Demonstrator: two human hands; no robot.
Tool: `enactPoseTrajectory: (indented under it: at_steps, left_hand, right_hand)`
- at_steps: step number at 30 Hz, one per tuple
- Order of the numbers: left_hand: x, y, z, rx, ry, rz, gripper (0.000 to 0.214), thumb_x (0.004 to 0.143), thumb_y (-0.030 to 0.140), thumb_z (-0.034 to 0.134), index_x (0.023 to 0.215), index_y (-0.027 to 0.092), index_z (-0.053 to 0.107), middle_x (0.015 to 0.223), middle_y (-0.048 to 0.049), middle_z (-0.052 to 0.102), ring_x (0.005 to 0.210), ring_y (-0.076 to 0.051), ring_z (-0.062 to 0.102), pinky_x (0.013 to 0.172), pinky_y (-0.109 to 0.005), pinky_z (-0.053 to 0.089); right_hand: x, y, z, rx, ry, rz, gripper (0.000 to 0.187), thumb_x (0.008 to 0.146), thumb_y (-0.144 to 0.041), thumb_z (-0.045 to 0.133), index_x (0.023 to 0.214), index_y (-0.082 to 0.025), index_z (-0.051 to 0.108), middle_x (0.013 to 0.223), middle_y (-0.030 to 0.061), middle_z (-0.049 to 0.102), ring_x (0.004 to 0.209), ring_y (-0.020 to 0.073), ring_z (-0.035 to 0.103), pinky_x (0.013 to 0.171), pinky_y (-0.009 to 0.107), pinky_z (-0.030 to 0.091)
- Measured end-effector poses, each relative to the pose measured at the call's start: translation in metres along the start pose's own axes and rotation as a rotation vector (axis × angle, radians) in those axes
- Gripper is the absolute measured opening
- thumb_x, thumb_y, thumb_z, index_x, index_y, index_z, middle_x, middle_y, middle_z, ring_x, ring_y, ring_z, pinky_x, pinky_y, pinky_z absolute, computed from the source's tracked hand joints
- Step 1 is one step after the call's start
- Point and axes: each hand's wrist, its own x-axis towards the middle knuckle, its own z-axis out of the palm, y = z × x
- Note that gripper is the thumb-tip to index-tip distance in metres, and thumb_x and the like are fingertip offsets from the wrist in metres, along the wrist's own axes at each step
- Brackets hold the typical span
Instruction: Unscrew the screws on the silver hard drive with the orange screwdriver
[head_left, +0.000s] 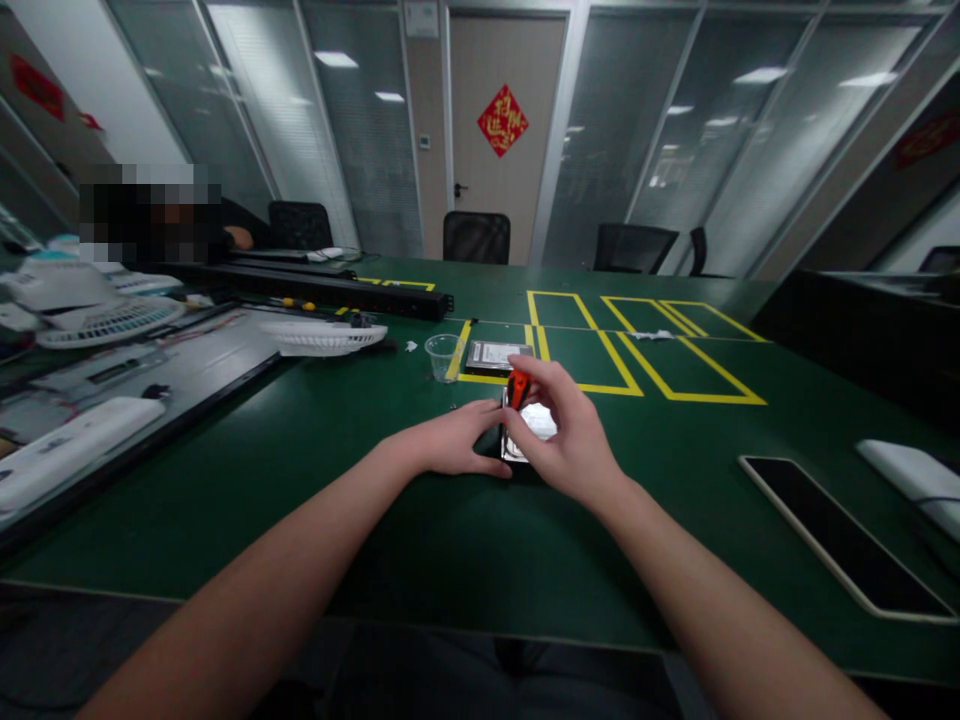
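A hard drive (pixel 516 445) with a shiny metal face lies on the green table in front of me, partly covered by my hands. My left hand (pixel 459 438) grips its left side, with the thumb at the near corner and the fingers along the far edge. In my right hand (pixel 564 432), a screwdriver (pixel 517 388) with an orange and black handle is pinched upright over the drive. Its tip is hidden behind my fingers. Just beyond lies a second hard drive (pixel 496 355) with a white label, beside a clear plastic cup (pixel 442 360).
Yellow tape rectangles (pixel 694 400) mark the table. A phone-like tablet (pixel 840 530) and a white device (pixel 915 480) lie at right. On the left are a large flat panel (pixel 187 365), a white power strip (pixel 82 445) and fan parts (pixel 322 338). Another person sits at far left.
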Motion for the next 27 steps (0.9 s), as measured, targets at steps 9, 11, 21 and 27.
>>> enactPoseTrajectory:
  at_steps: [9,11,21,27]
  left_hand:
    - [0.0006,0.0026,-0.0013,-0.028,-0.007,0.000,0.093,0.097,0.061,0.111,0.177,0.029,0.074,0.189,-0.0186,0.072,0.179,-0.049,0.067,0.156,-0.070,0.048]
    - [0.0002,0.0026,-0.0008,-0.031,-0.004,-0.010,0.090,0.097,0.060,0.111,0.174,0.029,0.076,0.186,-0.0179,0.074,0.177,-0.049,0.068,0.155,-0.068,0.050]
    - [0.0001,0.0021,-0.0011,-0.004,-0.007,-0.008,0.088,0.098,0.064,0.110,0.172,0.029,0.077,0.183,-0.0182,0.076,0.175,-0.052,0.070,0.152,-0.069,0.054]
    - [-0.0009,0.0013,-0.0008,-0.019,-0.008,-0.044,0.103,0.097,0.064,0.110,0.183,0.026,0.068,0.194,-0.0209,0.068,0.184,-0.051,0.062,0.158,-0.069,0.046]
  right_hand:
    - [0.0005,-0.0009,0.0004,0.012,0.002,-0.013,0.058,0.117,-0.023,0.079,0.173,-0.035,0.069,0.143,0.0100,0.085,0.114,0.0308,0.085,0.105,0.055,0.078]
    - [0.0015,-0.0007,-0.0004,-0.013,0.010,-0.002,0.056,0.117,-0.026,0.082,0.171,-0.035,0.071,0.142,0.0097,0.086,0.112,0.0310,0.084,0.103,0.055,0.078]
    - [-0.0015,0.0004,0.0020,0.042,-0.004,-0.015,0.061,0.118,-0.018,0.071,0.176,-0.035,0.067,0.143,0.0107,0.081,0.115,0.0301,0.085,0.102,0.052,0.077]
    - [-0.0013,-0.0009,0.0009,0.041,-0.003,-0.007,0.061,0.118,-0.021,0.073,0.177,-0.036,0.067,0.146,0.0109,0.083,0.115,0.0305,0.086,0.102,0.052,0.077]
